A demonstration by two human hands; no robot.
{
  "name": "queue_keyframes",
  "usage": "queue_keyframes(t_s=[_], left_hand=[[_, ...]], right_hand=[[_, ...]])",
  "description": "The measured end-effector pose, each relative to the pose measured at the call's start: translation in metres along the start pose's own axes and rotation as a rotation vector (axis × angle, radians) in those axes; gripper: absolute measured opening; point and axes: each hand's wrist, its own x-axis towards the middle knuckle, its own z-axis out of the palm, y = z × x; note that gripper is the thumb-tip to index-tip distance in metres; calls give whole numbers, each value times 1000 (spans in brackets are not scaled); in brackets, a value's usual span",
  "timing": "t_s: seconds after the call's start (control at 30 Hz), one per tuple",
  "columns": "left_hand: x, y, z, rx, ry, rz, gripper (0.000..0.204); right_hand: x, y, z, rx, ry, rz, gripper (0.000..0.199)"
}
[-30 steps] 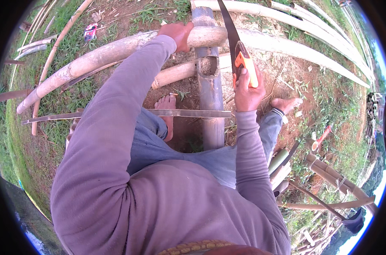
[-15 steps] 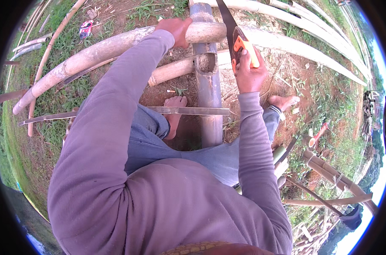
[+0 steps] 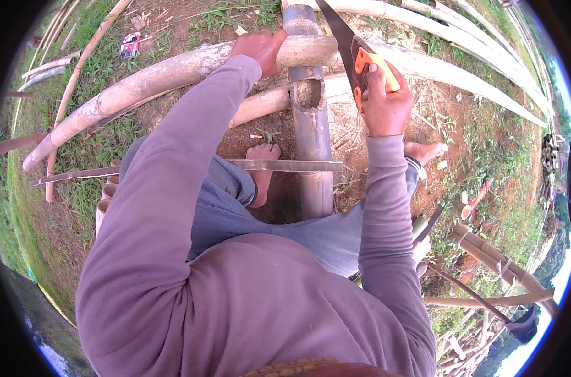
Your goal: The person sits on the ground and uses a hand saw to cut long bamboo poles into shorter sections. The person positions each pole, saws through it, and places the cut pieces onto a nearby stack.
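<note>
Two bare hands at work, both forearms in mauve-grey sleeves. Left arm reaches well forward, elbow bent out to the side; right arm runs forward more directly, wrist nearly in line with the forearm.

Left hand (image 3: 258, 53): back of the hand up, fingers clasped over the bamboo pole (image 3: 166, 75), tips partly hidden. The pole lies crosswise beneath the palm, extending to the left and, just right of the knuckles, across the top of a thick grey bamboo (image 3: 312, 135) with a notch cut in its upper side.

Right hand (image 3: 388, 103): wrapped around the orange grip of a handsaw (image 3: 348, 47), thumb laid along the near side. Saw projects ahead of the fingers, blade slanting forward and left, its tip at the upper edge of view. Blade stands beside the right-hand part of the pole, right of the grey bamboo; whether it touches, cannot tell.

Nearer the body, a flat strip (image 3: 291, 166) crosses the grey bamboo. Bare left foot (image 3: 262, 173) left of the bamboo, right foot (image 3: 427, 151) farther out to the right.
</note>
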Motion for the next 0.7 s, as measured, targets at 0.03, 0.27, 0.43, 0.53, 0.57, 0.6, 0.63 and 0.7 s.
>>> queue_keyframes(t_s=[0.03,0.27,0.43,0.53,0.57,0.6,0.63,0.7], left_hand=[[-7,4,1,-19,-29,-5,70],[-17,5,12,23,69,-29,78],[-32,13,34,6,49,-39,83],[2,1,-11,40,3,-64,84],[0,3,-12,32,-69,-68,84],[0,1,-17,-3,-142,-66,82],[5,-6,-26,-38,-204,-68,79],[3,-7,-17,-103,-268,-46,73]], right_hand=[[-19,12,-7,-6,26,-12,40],[-193,26,-89,124,99,-75,49],[-134,21,-93,-53,37,36,45],[-134,22,-87,129,29,82,43],[-136,31,-81,171,36,53,43],[-148,37,-80,171,40,26,43],[-154,43,-79,201,51,28,44],[-166,54,-76,255,77,32,46]])
